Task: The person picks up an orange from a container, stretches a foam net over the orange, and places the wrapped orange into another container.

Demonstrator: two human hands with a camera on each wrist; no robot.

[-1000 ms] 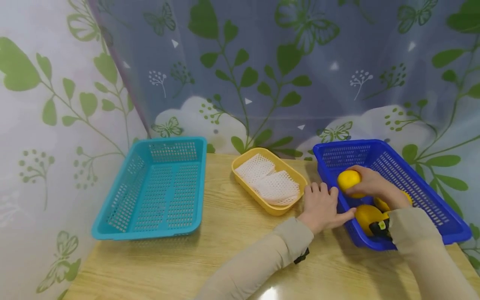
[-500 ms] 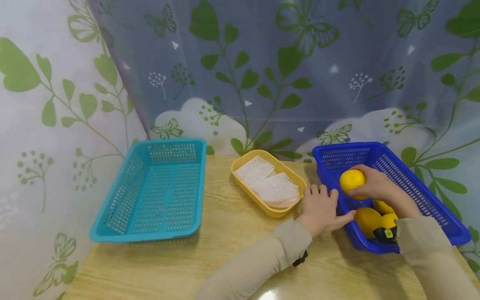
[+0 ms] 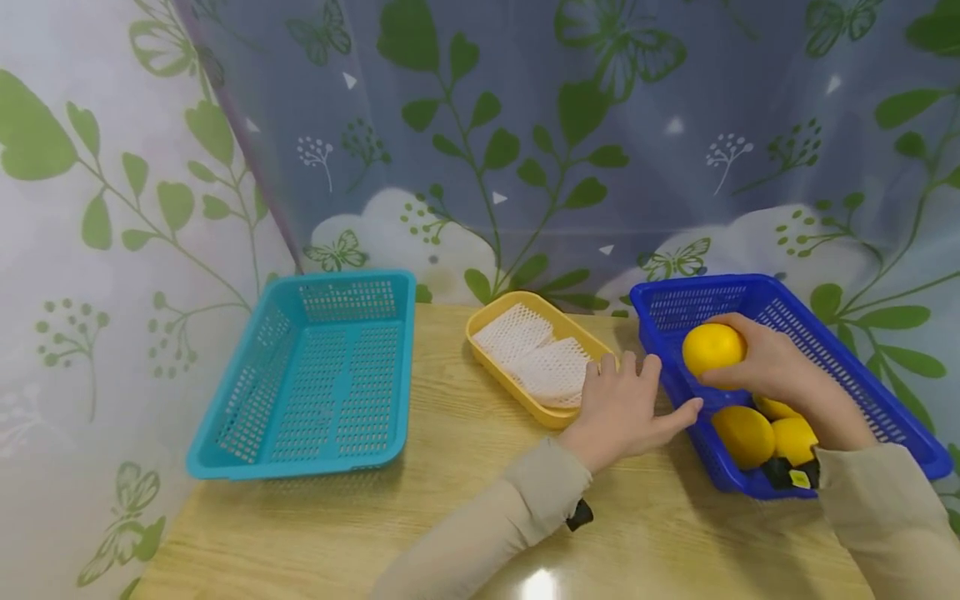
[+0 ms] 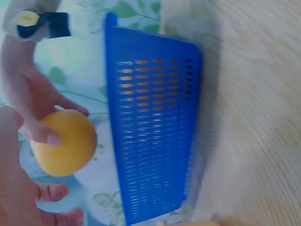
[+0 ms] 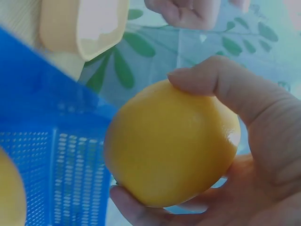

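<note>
In the head view my right hand (image 3: 780, 362) grips a round yellow orange (image 3: 713, 353) between thumb and fingers, raised above the blue basket (image 3: 678, 392). The right wrist view shows that same orange (image 5: 171, 143) up close, thumb on one side and fingers round the other. Inside the basket lie several more yellow fruits (image 3: 744, 437), partly hidden by my right forearm. My left hand (image 3: 618, 410) is held with its fingers spread, holding nothing, between the basket and the small yellow tray (image 3: 501, 377). Its fingertips overlap the tray's right end in the head view.
White foam nets (image 3: 551, 371) lie in the yellow tray. A teal basket (image 3: 341, 392) with nothing in it stands on the left of the wooden table (image 3: 450, 492). A leaf-patterned curtain (image 3: 480, 167) hangs behind the table.
My right hand has lifted the orange up from the blue basket's floor. My left hand has come off the basket's rim and moved slightly left, toward the tray.
</note>
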